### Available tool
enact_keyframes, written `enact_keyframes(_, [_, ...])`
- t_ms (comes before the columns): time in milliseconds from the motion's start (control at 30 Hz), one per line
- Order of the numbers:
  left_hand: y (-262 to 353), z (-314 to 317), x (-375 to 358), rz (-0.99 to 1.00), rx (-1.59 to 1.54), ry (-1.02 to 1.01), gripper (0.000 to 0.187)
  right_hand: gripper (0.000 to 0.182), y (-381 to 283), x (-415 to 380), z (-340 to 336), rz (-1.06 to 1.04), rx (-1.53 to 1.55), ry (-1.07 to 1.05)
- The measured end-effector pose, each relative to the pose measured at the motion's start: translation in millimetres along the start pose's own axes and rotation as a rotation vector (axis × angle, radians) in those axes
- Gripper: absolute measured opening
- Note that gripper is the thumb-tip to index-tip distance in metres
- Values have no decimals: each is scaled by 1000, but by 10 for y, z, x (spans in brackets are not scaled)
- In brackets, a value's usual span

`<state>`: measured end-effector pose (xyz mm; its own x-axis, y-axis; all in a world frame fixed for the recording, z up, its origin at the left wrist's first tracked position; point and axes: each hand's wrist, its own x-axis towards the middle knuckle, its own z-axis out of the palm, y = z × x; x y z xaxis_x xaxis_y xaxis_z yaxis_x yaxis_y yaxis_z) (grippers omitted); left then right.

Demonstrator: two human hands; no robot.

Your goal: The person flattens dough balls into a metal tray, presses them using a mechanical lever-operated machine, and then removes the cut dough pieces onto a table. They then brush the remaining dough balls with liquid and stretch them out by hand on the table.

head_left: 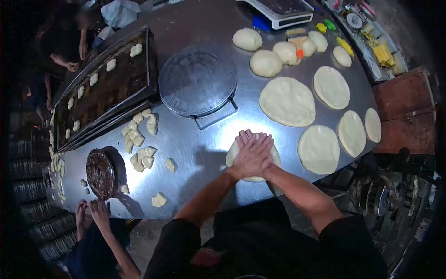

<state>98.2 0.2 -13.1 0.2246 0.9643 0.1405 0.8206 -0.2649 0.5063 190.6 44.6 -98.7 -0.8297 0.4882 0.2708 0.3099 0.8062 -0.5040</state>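
My two hands are stacked one over the other, palms down, on a flattened disc of dough [276,157] near the front edge of the steel table [200,149]. My left hand [247,149] and my right hand [260,156] overlap; fingers point away from me. Several flattened dough discs [287,101] lie to the right and beyond. Round dough balls [265,63] sit farther back.
A round metal lid or pan [198,81] stands mid-table. A dark baking tray [109,83] with small dough pieces lies at left, loose cut pieces [141,160] near it. A bowl of dark filling [100,173] sits front left, another person's hands [93,211] by it. A scale [283,11] stands at the back.
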Motion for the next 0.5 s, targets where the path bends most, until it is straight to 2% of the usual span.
enact_keyframes(33, [-6,-34,-38,7,11,15,60,78,-15,59,-116,-13,-12,9])
enact_keyframes(100, [-77,-71,-144,-142,-293,103,66,78,-127,210,-501,-67,-230,-363])
enact_keyframes(133, [-8,-104,-304,-150,-138,170,66,82,-250,241,-851,9,-114,-495])
enact_keyframes(167, [8,-91,-533,-150,-130,172,66,82,-238,245,-860,3,-114,-490])
enact_keyframes(200, [45,-81,-817,-134,17,87,70,80,-261,213,-843,-9,-168,-480])
enact_keyframes(233, [13,-104,-896,-116,173,23,74,78,-229,290,-854,-39,-238,-461])
enact_keyframes(300, [-58,-138,-797,-207,174,-108,85,77,-166,426,-891,-124,-290,-461])
enact_keyframes(367, [-22,-192,-842,-156,179,-54,84,73,-256,464,-996,-2,-147,-539])
enact_keyframes(400, [112,-164,-1007,-155,172,-56,84,73,-340,259,-1016,4,-147,-545])
enact_keyframes(467, [356,-112,-1290,-82,153,-161,80,67,-476,-329,-1103,-19,-315,-426])
enact_keyframes(500, [395,-137,-1321,-82,152,-161,80,63,-537,-625,-1203,98,-172,-514])
